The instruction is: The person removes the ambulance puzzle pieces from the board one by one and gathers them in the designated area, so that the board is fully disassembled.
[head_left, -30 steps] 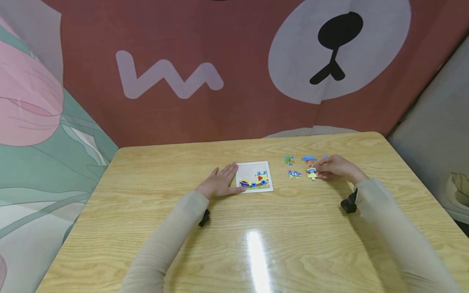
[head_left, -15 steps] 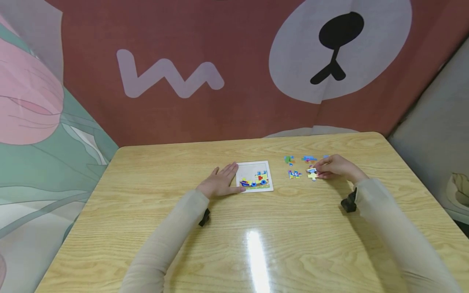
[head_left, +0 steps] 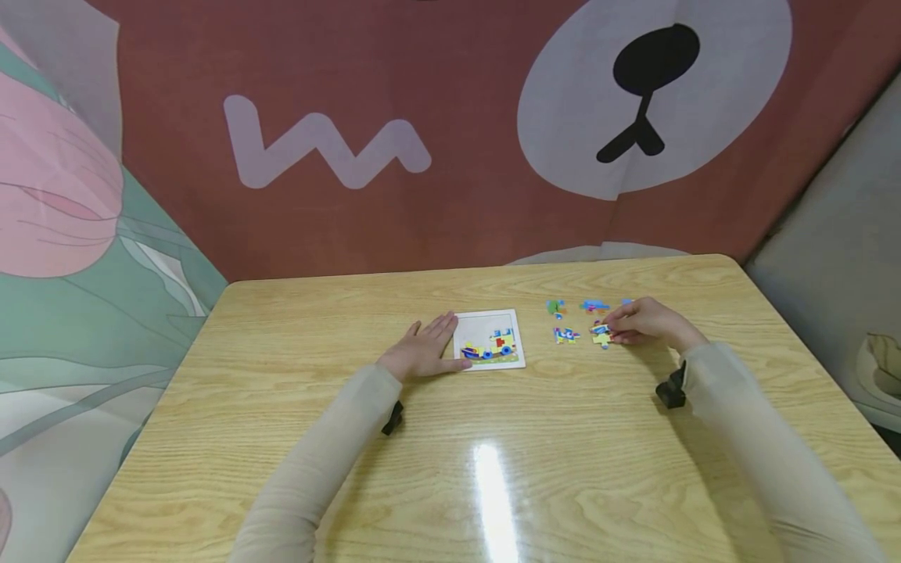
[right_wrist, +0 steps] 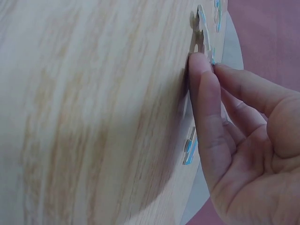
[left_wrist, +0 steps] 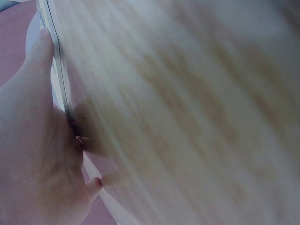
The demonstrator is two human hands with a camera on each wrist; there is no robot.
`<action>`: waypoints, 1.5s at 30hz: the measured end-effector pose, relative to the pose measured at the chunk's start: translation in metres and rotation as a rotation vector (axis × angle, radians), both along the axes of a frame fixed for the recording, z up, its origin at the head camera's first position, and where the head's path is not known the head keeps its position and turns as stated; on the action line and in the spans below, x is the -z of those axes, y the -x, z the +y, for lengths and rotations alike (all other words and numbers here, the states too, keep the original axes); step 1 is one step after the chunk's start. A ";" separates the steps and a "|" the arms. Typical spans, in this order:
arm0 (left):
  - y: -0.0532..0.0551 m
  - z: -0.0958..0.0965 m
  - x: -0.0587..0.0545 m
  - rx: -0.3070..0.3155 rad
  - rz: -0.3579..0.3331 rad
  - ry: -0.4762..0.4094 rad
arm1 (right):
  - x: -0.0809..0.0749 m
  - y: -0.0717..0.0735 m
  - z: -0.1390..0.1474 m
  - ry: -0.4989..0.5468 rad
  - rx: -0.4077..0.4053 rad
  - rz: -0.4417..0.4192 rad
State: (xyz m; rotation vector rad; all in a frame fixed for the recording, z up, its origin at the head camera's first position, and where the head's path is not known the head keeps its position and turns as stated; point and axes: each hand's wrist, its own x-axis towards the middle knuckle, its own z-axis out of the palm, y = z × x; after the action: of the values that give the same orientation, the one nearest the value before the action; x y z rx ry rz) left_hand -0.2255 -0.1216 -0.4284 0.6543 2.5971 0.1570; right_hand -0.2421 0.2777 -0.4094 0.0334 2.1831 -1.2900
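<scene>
My left hand point(head_left: 421, 350) lies with straight fingers along the left edge of a white puzzle tray point(head_left: 475, 324), its thumb over the near corner. Joined pieces showing a colorful vehicle point(head_left: 489, 350) fill the lower and right parts of the tray. To the right, my right hand point(head_left: 647, 322) pinches a yellow, white and blue puzzle piece point(head_left: 601, 338) between thumb and fingers. In the right wrist view that puzzle piece point(right_wrist: 201, 30) appears nearly edge-on, close over the wood. The left wrist view shows the left hand point(left_wrist: 37, 131) against the tray's thin edge.
Loose puzzle pieces lie near the right hand: a blue and white one point(head_left: 566, 335), a green one point(head_left: 554, 307) and a blue one point(head_left: 594, 305). Another blue piece point(head_left: 626, 301) is partly hidden behind the hand. A printed fabric wall point(head_left: 479, 195) rises behind the wooden table point(head_left: 317, 313).
The piece in the right hand has tilted and shifted slightly in the fingers. The left hand and tray have stayed in place.
</scene>
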 end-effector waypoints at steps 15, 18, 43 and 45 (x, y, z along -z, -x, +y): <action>0.000 0.000 -0.001 0.006 0.006 0.001 | -0.007 0.001 -0.001 -0.044 -0.019 0.049; 0.001 0.000 0.000 0.002 -0.001 0.004 | -0.009 0.001 -0.007 -0.067 -0.038 0.115; 0.001 -0.001 0.000 0.003 -0.010 -0.007 | -0.005 -0.004 -0.123 -0.049 -0.202 0.341; 0.001 0.000 0.000 0.004 -0.011 -0.007 | -0.002 -0.004 -0.129 -0.040 -0.217 0.354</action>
State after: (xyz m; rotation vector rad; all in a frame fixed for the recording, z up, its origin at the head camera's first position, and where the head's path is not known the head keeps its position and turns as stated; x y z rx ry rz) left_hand -0.2267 -0.1221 -0.4283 0.6587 2.5858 0.1675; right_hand -0.2380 0.1488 -0.4074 -0.4349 2.4251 -1.1992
